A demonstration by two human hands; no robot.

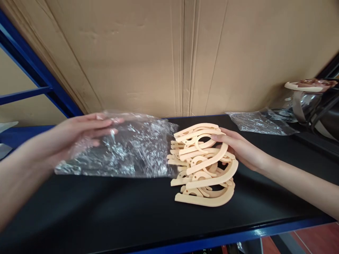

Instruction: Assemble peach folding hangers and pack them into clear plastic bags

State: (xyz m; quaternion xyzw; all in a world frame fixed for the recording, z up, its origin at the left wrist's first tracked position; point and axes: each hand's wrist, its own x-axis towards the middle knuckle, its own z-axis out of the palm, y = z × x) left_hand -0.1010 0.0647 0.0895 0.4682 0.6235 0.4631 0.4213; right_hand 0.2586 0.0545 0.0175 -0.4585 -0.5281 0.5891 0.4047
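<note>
My left hand [88,132] holds a clear, crinkled plastic bag [137,151] above the black shelf; its fingertips show at the upper left of the bag, and the film partly covers the hand. Cream-coloured folding clothes hangers [209,181], several in a bunch with their arms folded together, lie just right of the bag. Around the far right side of this bunch my right hand [234,146] is closed, thumb on top, with most of its fingers hidden behind the hangers. The bag's right edge comes right up to the hanger ends.
Another clear plastic bag [261,121] lies flat at the back right of the black shelf [106,215]. Beside it stands a transparent container [304,98] with a brownish top. Large cardboard [132,56] backs the shelf, and a blue metal frame [31,60] rises at the left.
</note>
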